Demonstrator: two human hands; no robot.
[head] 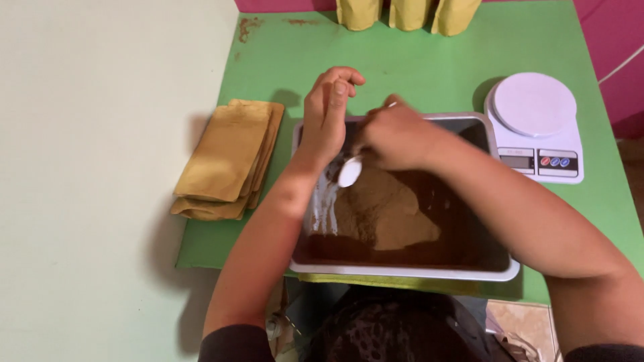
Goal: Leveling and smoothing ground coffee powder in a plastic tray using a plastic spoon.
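Note:
A metal tray (402,272) holding a heap of brown powder (386,214) sits at the near edge of a green table (429,60). My right hand (396,137) hovers over the tray's far left part, shut on a white spoon (349,171) whose bowl points down toward the powder. My left hand (327,110) is raised beside it above the tray's left rim, fingers curled loosely, holding nothing I can see.
A stack of flat yellow-brown pouches (228,157) lies left of the tray. A white kitchen scale (537,124) stands to the right. Three filled yellow pouches (406,13) stand at the table's far edge. A pale wall lies left.

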